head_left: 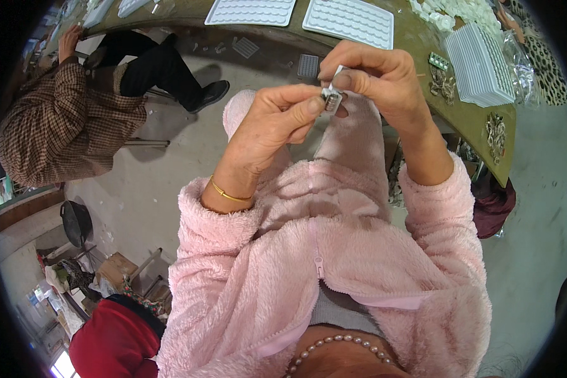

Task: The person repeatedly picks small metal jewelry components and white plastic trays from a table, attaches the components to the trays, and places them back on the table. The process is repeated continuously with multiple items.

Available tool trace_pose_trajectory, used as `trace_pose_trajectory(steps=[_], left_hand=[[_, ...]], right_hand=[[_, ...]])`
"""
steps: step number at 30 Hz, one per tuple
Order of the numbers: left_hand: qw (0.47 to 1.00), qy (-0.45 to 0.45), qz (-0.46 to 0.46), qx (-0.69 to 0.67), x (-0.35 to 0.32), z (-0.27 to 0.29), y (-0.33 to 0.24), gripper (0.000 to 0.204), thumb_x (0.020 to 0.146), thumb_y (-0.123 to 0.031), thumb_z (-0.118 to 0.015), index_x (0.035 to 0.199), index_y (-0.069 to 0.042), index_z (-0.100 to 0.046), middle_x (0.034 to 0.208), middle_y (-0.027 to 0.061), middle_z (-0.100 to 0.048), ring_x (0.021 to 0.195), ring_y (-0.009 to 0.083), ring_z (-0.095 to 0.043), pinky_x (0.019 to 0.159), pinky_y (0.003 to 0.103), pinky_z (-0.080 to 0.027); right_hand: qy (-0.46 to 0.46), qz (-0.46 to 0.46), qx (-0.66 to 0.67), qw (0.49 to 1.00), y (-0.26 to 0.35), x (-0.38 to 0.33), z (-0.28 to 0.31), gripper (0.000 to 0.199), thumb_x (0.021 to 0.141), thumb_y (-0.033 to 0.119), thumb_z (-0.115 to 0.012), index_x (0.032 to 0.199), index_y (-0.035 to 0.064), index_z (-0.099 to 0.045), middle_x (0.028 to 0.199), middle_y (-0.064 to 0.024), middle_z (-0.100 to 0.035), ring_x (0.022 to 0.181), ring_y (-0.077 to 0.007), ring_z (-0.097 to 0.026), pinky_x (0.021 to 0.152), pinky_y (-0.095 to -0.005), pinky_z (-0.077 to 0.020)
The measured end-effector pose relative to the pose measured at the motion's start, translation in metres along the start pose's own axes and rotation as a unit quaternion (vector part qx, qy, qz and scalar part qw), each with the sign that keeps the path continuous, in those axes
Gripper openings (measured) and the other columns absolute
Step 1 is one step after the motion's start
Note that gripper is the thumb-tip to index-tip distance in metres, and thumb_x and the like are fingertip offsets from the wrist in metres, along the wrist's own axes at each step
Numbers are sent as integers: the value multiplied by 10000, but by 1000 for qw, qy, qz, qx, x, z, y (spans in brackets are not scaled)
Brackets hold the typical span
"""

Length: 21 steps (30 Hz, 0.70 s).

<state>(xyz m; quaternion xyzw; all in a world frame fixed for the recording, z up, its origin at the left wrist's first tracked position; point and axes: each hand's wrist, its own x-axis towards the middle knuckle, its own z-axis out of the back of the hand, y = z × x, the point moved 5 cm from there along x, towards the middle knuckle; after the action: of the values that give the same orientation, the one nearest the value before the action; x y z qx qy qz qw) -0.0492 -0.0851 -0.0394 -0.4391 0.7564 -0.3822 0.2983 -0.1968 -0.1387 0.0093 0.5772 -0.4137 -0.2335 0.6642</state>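
- Left hand (268,123), thumb and forefinger closed in a pinch, grips the lower part of a small white-and-silver piece (332,101).
- Right hand (387,79) pinches the white upper end of that same piece, so it hangs between both sets of fingertips, over pink fleece trousers (353,135) and just short of the table edge.
- Out on the olive-brown tabletop (469,118), two white dimpled trays (348,22) lie flat along the far side.
- Over to the right, a stack of white trays (479,66) leans beside a heap of white plastic pieces (447,14); a clear plastic bag (521,69) crowds its outer side.
- Two clusters of small metallic parts (496,135) sit near that stack, one on its left, one nearer the table's corner.
- Down below, it's a grey floor (129,205), with scraps scattered under the table.
- Across on the left, a co-worker in a brown checked coat (63,129) sits at the same table; a round black basin (75,223) and a cardboard box (115,271) stand behind.
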Motion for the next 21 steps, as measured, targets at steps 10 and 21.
trace_pose_trajectory(steps=[10, 21], left_hand=[[988, -37, -12, -152, 3, -9, 11, 247, 944, -223, -675, 1038, 6, -673, 713, -59, -534, 535, 18, -340, 475, 173, -261], [980, -20, 23, -197, 1, -22, 18, 148, 993, -234, -595, 989, -85, -590, 795, -6, -533, 531, 54, -326, 502, 205, -282]], right_hand=[[-85, 318, -336, 882, 18, -15, -12, 302, 689, 73, -787, 974, 5, -716, 942, -107, -700, 784, -226, -636, 690, -285, -489], [-115, 335, -332, 874, 15, -29, -15, 333, 709, 45, -762, 1033, 15, -691, 935, -106, -677, 763, -261, -614, 654, -332, -479]])
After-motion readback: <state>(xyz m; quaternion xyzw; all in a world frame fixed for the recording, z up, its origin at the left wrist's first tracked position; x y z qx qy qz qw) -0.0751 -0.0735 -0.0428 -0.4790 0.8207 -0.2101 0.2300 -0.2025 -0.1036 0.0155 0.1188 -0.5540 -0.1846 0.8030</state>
